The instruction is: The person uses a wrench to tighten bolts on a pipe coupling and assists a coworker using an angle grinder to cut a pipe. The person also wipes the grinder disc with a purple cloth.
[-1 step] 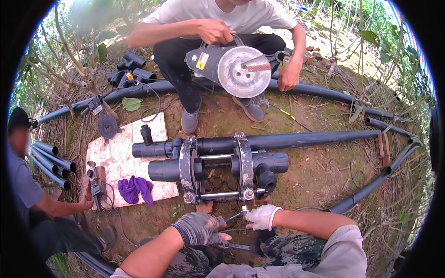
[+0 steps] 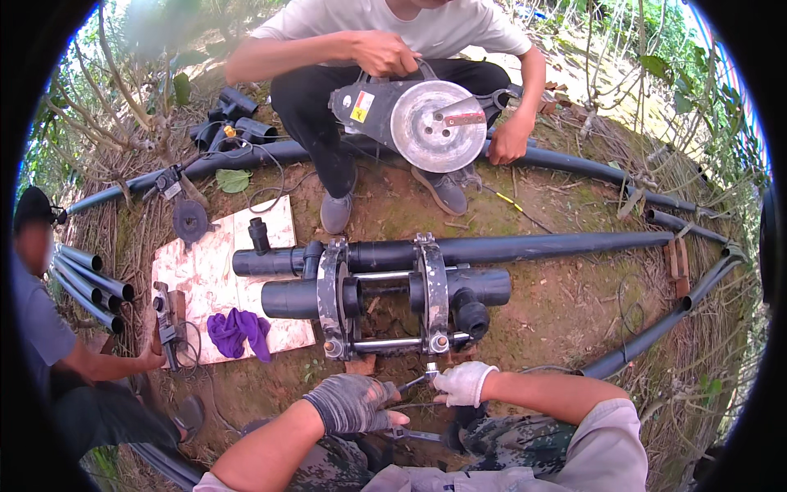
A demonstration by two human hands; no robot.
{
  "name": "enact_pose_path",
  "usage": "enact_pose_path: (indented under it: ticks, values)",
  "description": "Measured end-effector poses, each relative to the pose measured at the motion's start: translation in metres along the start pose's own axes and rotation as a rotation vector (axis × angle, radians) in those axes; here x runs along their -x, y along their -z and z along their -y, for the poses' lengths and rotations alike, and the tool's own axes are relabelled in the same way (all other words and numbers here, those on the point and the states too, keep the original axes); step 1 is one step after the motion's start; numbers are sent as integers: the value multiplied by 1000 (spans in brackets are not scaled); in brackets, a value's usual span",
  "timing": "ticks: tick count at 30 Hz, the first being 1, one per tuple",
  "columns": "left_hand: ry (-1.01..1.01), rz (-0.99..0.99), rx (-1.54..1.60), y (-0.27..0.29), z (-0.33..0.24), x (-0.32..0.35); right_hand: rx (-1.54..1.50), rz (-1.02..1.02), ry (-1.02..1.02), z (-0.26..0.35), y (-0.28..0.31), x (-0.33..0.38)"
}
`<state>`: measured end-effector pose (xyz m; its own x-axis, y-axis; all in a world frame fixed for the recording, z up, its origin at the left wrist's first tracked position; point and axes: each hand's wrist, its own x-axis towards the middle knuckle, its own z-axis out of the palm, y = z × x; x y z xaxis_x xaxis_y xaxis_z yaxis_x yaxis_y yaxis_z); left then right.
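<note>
My left hand [image 2: 352, 405], in a grey fingerless glove, is closed around the handle of a socket wrench [image 2: 412, 384]. My right hand [image 2: 462, 384], in a white glove, pinches the wrench's silver head below the front of the pipe clamp frame [image 2: 432, 307]. The frame's two black rings hold a short black pipe [image 2: 291, 302] on the left and a black tee fitting [image 2: 484, 289] on the right, with a gap between their ends. Beneath my left hand, a silver spanner [image 2: 418, 435] lies low between my legs.
Opposite, a co-worker [image 2: 393, 57] holds a power tool with a round metal disc [image 2: 438, 127]. Another person [image 2: 49, 328] at left grips a tool [image 2: 166, 324]. Plywood [image 2: 205, 283] bears a purple cloth [image 2: 238, 332]. Long black pipes [image 2: 574, 243] cross the ground.
The co-worker's disc tool has shifted slightly right. My hands and the wrench stay in nearly the same place.
</note>
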<state>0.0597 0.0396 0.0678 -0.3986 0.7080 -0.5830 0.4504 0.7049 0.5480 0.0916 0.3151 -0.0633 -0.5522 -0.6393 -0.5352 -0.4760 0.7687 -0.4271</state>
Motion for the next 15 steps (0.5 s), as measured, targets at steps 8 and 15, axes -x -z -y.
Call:
enact_pose_path:
  ticks: [8,15]
  values:
    - [-39,-43,21,-6,5,0,24,26,-25,2,-2,-3]
    - [-63,-70,3,-13,12,1,1,38,-35,5,1,-6]
